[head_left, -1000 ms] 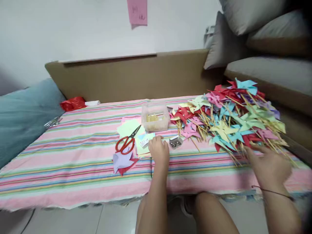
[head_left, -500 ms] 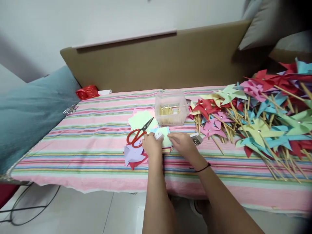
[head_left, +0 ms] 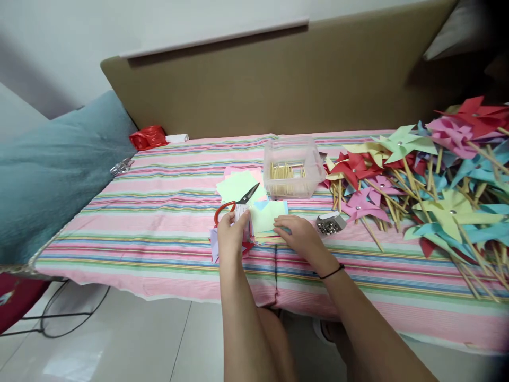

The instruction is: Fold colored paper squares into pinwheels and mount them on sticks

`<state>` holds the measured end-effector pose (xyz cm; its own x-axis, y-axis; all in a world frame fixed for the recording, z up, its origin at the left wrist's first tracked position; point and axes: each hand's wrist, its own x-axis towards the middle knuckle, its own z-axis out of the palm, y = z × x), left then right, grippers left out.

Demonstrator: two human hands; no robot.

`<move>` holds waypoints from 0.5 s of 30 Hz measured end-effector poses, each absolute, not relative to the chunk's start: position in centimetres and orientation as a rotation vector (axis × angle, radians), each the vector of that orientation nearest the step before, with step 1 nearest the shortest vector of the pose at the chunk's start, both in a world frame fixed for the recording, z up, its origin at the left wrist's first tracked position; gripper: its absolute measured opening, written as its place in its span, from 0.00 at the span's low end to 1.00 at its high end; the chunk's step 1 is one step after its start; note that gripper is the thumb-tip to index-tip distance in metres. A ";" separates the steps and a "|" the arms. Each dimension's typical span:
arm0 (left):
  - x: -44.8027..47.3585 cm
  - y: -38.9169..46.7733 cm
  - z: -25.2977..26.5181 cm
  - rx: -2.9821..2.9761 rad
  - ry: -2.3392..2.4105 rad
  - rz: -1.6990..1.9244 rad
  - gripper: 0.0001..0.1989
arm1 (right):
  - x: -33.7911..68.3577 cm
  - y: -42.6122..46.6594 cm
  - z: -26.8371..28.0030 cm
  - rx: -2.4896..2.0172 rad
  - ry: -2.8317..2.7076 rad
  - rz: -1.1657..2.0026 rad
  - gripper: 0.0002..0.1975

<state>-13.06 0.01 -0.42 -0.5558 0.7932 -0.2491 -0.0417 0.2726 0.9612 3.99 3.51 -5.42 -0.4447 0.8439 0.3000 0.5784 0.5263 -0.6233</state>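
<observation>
My left hand (head_left: pixel 231 236) is closed on a small white printed piece (head_left: pixel 240 211) whose kind I cannot make out. It hovers over the red handles of the scissors (head_left: pixel 247 194), which lie with dark blades pointing to the upper right. Lavender and red cut paper (head_left: pixel 214 245) shows beneath that hand. My right hand (head_left: pixel 301 237), its fingers bent and apart, touches the right edge of a stack of coloured paper squares (head_left: pixel 264 218), pale green on top. Behind the scissors lie loose pale green and pink sheets (head_left: pixel 234 185).
A clear plastic box (head_left: pixel 294 185) of short wooden sticks stands behind the stack. A small box of metal fasteners (head_left: pixel 331 224) sits right of my right hand. Many paper pinwheels (head_left: pixel 449 212) on sticks pile up at the right. A red plastic bag (head_left: pixel 148 138) lies back left.
My left hand has moved left off the stack with the white piece. My right fingertips have loosened at the stack's edge. The view has shifted slightly.
</observation>
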 end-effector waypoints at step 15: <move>-10.5 0.9 -0.4 0.599 1.710 1.212 0.16 | 3.7 3.5 -4.6 -1.372 -1.724 0.723 0.08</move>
